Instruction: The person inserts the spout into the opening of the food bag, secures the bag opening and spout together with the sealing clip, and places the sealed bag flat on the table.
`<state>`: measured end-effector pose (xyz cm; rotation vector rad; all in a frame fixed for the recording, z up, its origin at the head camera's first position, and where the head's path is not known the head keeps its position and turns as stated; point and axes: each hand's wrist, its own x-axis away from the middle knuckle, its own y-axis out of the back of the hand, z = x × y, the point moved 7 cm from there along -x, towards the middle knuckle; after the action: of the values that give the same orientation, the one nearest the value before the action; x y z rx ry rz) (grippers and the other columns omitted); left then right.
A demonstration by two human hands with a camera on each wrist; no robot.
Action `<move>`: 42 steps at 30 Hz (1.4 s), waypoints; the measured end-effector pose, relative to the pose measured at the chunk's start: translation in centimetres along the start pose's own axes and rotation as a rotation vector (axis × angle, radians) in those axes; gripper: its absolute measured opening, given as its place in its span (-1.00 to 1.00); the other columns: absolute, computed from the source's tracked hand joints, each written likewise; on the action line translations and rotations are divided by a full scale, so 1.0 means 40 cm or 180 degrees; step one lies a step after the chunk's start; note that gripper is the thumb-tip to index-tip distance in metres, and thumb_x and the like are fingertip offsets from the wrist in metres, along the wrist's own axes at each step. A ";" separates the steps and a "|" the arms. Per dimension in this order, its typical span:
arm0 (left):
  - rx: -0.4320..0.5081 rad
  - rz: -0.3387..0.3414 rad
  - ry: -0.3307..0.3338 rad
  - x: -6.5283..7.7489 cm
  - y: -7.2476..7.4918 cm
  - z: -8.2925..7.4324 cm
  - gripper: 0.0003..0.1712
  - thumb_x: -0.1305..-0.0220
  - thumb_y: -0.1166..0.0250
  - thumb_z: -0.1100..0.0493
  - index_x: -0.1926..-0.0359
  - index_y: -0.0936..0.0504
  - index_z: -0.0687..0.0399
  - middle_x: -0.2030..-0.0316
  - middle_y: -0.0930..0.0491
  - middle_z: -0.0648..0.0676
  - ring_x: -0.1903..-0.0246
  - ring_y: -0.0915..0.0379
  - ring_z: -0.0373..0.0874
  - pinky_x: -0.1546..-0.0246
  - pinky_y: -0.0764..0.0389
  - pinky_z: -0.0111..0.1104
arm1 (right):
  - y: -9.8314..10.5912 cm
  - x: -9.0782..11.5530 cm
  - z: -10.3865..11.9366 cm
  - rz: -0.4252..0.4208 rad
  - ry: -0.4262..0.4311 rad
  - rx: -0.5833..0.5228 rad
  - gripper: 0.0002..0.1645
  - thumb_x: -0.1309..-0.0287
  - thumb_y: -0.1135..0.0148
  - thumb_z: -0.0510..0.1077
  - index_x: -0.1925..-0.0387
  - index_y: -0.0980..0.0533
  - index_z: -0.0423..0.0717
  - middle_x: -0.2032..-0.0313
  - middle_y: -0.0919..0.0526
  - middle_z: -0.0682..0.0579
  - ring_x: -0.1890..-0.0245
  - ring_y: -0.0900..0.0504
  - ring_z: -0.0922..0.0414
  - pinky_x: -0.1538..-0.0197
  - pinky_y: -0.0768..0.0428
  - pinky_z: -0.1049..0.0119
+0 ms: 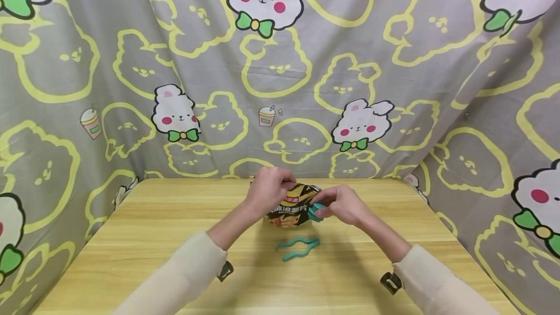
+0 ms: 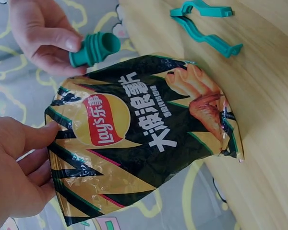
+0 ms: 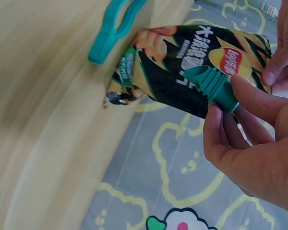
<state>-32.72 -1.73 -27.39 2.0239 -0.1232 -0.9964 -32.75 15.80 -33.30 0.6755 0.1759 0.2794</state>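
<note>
Left hand (image 1: 268, 189) pinches the bag (image 2: 144, 143), right hand (image 1: 344, 204) the green spout (image 3: 216, 88).

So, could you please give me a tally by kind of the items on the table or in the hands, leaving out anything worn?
Snack bag: 1
Ribbed green spout: 1
Green clip: 1
Total: 3
</note>
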 end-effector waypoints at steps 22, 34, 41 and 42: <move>-0.0075 0.0147 0.0100 -0.012 -0.018 -0.003 -0.62 -0.06 -0.15 0.60 0.52 -0.69 0.07 0.59 -0.53 -0.07 0.56 -0.31 -0.21 0.46 -0.35 -0.42 | 0.146 -0.033 0.107 -0.0244 0.0062 0.0083 -0.71 -0.13 -0.45 -0.26 0.06 -0.72 -0.18 0.20 -0.80 -0.06 0.25 -0.73 0.14 0.07 -0.64 0.23; -0.0070 0.0151 0.0038 -0.017 -0.019 -0.005 -0.64 -0.12 -0.18 0.58 0.51 -0.72 0.08 0.57 -0.61 -0.06 0.57 -0.32 -0.23 0.44 -0.41 -0.45 | 0.117 -0.062 0.068 -0.0276 0.0016 -0.0165 -0.72 -0.09 -0.44 -0.35 0.11 -0.73 -0.21 0.24 -0.80 -0.09 0.28 -0.72 0.14 0.12 -0.64 0.29; -0.0014 0.0171 0.0040 -0.020 -0.018 0.000 -0.62 -0.08 -0.14 0.61 0.52 -0.71 0.10 0.57 -0.58 -0.05 0.56 -0.32 -0.22 0.43 -0.39 -0.43 | 0.109 -0.070 0.062 -0.0285 0.0056 -0.0218 -0.72 -0.09 -0.44 -0.35 0.10 -0.72 -0.24 0.24 -0.80 -0.11 0.28 -0.74 0.13 0.09 -0.67 0.26; -0.0007 0.0173 0.0041 -0.021 -0.018 0.000 -0.62 -0.07 -0.13 0.61 0.53 -0.70 0.10 0.58 -0.56 -0.05 0.56 -0.31 -0.22 0.43 -0.37 -0.42 | 0.109 -0.071 0.062 -0.0290 0.0052 -0.0222 -0.71 -0.09 -0.44 -0.35 0.10 -0.72 -0.25 0.23 -0.80 -0.11 0.27 -0.74 0.13 0.08 -0.67 0.25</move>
<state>-33.48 -0.94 -27.41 2.0140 -0.1693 -0.9491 -35.68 16.70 -28.41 0.5944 0.2109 0.2027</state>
